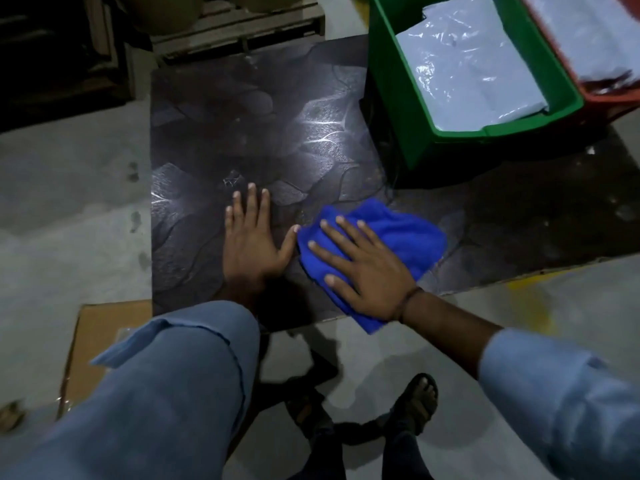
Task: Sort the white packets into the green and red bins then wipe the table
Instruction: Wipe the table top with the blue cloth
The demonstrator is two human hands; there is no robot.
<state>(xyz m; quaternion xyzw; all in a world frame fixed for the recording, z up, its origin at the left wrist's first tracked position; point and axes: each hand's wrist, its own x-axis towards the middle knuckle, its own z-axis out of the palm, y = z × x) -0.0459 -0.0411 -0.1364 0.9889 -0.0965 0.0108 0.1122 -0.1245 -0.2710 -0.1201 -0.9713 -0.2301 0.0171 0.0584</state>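
Observation:
A blue cloth (401,233) lies crumpled on the dark patterned table (249,126) near its front edge. My right hand (360,268) presses flat on the cloth, fingers spread. My left hand (254,237) rests flat and empty on the table just left of the cloth, thumb touching its edge. A green bin (391,81) stands at the table's back right with white packets (471,71) inside. Beside it on the right is a red bin (609,95), also holding white packets (595,32).
A flat cardboard sheet (100,337) lies on the concrete floor at the front left of the table. My feet in sandals (419,400) stand below the table's front edge. A wooden pallet (239,26) sits behind the table.

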